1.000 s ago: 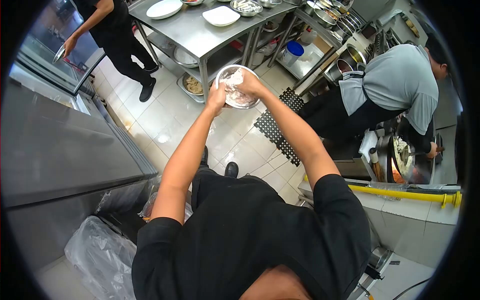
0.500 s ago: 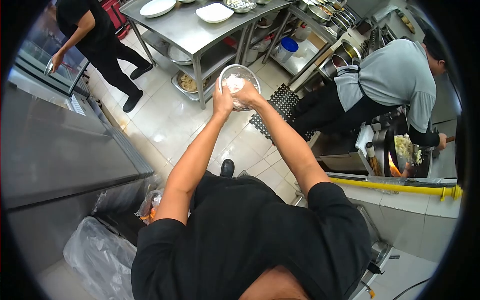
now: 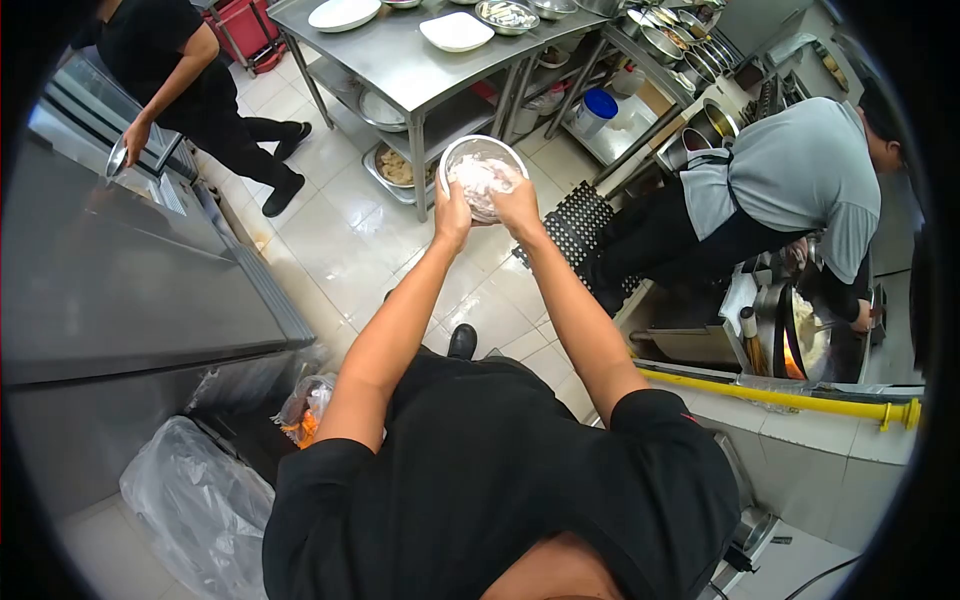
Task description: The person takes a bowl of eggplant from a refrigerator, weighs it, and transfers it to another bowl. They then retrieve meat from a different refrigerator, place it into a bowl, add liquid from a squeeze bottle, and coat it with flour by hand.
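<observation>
A round metal bowl (image 3: 482, 146) is held out in front of me, above the tiled floor. Inside it lie pale pieces coated in white powder (image 3: 486, 177); their kind I cannot make out. My left hand (image 3: 454, 212) grips the bowl's left side, with the thumb near the rim. On the near right side, my right hand (image 3: 518, 207) is closed on the rim, its fingertips partly hidden beside the powdery pieces.
A steel table (image 3: 400, 75) with white plates (image 3: 457, 32) stands ahead. To the right, a co-worker in grey (image 3: 800, 165) bends over a wok (image 3: 800, 335) with flame. Another person in black (image 3: 215, 120) walks at left, carrying a dish. A plastic bag (image 3: 195, 500) lies at lower left.
My right hand has come out of the bowl's middle to its near right rim. The white-coated contents show more fully. The person at left has stepped and lowered the dish.
</observation>
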Tool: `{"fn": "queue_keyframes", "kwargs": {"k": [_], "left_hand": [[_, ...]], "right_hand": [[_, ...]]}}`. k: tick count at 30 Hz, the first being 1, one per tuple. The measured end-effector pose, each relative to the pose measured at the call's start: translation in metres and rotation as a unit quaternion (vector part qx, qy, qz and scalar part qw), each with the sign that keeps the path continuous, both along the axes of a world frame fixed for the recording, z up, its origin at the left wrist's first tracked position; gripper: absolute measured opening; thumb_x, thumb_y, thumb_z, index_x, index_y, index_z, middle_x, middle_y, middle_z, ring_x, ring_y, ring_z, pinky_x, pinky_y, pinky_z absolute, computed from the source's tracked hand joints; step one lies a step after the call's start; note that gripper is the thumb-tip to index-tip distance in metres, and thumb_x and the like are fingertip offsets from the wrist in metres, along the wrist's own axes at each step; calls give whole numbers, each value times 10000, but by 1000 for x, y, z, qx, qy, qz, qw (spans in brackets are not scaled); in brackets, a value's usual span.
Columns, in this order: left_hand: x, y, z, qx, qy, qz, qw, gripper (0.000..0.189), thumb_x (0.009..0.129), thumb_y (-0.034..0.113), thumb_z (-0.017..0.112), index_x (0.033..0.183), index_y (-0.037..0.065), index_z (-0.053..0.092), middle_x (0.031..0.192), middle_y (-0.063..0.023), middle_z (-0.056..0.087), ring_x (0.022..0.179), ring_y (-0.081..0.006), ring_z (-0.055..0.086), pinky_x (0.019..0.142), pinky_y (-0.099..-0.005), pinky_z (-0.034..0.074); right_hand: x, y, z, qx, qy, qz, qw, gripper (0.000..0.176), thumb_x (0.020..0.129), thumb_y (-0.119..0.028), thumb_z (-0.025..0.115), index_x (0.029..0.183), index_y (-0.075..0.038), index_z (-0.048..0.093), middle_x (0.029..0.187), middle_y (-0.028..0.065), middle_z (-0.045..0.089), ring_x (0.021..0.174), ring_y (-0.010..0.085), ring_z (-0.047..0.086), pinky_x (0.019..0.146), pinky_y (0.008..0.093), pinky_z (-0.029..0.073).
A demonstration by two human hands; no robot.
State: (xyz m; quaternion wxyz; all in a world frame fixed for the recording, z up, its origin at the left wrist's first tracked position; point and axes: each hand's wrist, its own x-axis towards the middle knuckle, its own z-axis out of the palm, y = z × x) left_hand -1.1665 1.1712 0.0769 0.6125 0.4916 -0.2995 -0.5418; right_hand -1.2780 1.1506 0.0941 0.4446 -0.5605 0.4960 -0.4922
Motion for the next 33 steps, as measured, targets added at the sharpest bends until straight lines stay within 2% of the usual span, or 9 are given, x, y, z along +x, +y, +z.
{"fn": "queue_keyframes", "kwargs": {"k": [5, 7, 9, 13, 19, 23, 25, 28, 33], "left_hand": [[-7, 1, -13, -5, -146, -84, 986, 399, 932, 165, 363, 1286, -20, 357, 1187, -138, 512, 1076, -201, 478, 947, -307, 362], [-5, 9, 19, 13, -88, -100, 991, 396, 927, 192, 349, 1291, 37, 372, 1127, -138, 542, 981, -235, 552, 841, -367, 478], [20, -2, 33, 135, -81, -188, 969, 408, 907, 279, 340, 1274, 108, 393, 1085, -145, 543, 796, -303, 622, 432, -402, 556], [27, 0, 14, 156, -49, -191, 968, 386, 925, 309, 309, 1258, 130, 388, 1068, -155, 552, 760, -303, 634, 466, -439, 559], [28, 12, -2, 181, -3, -147, 972, 381, 943, 333, 295, 1269, 149, 369, 1030, -135, 576, 709, -268, 644, 486, -435, 561], [38, 6, 14, 170, -25, -149, 974, 380, 944, 332, 295, 1278, 162, 361, 1038, -138, 577, 690, -246, 647, 488, -431, 562], [41, -4, 15, 163, -39, -158, 973, 396, 942, 321, 303, 1303, 164, 347, 1049, -150, 571, 727, -264, 649, 466, -421, 561], [36, -13, 30, 132, -99, -48, 985, 454, 927, 307, 315, 1357, 160, 317, 1130, -227, 515, 778, -341, 636, 387, -387, 547], [10, -18, 7, 78, -261, 6, 962, 490, 906, 318, 321, 1372, 165, 315, 1213, -362, 364, 1031, -476, 495, 837, -476, 493]], "right_hand": [[15, -13, -11, -14, 94, -195, 976, 239, 747, -75, 557, 970, 1, 594, 945, 234, 629, 902, 380, 602, 797, 403, 465], [22, -7, 1, 53, 156, -129, 978, 241, 750, -98, 560, 977, -23, 590, 938, 228, 626, 916, 406, 583, 781, 412, 461], [21, -11, -7, -43, 165, 45, 984, 226, 779, -115, 516, 980, -47, 592, 951, 237, 613, 924, 423, 567, 767, 425, 459], [24, -4, 8, -26, 308, 204, 929, 214, 834, -120, 455, 1007, -87, 576, 944, 236, 610, 886, 419, 572, 739, 434, 456], [26, -13, 3, -14, 393, 231, 890, 257, 793, -204, 505, 988, -90, 628, 912, 244, 618, 875, 434, 574, 782, 483, 452], [21, -41, 2, -154, 415, 291, 848, 337, 792, -220, 512, 1077, -57, 589, 1102, 235, 573, 1055, 392, 519, 911, 441, 406], [21, -44, 33, -41, 553, 370, 745, 405, 818, -279, 502, 1161, -68, 551, 1179, 225, 538, 1153, 365, 465, 974, 422, 363], [16, -48, 20, 12, 516, 315, 797, 541, 833, -390, 475, 1202, 5, 501, 1146, 258, 551, 1101, 392, 504, 940, 418, 397], [15, -17, 57, 112, 333, 285, 892, 445, 732, -334, 602, 1028, -2, 610, 949, 218, 637, 882, 317, 614, 792, 364, 466]]}}
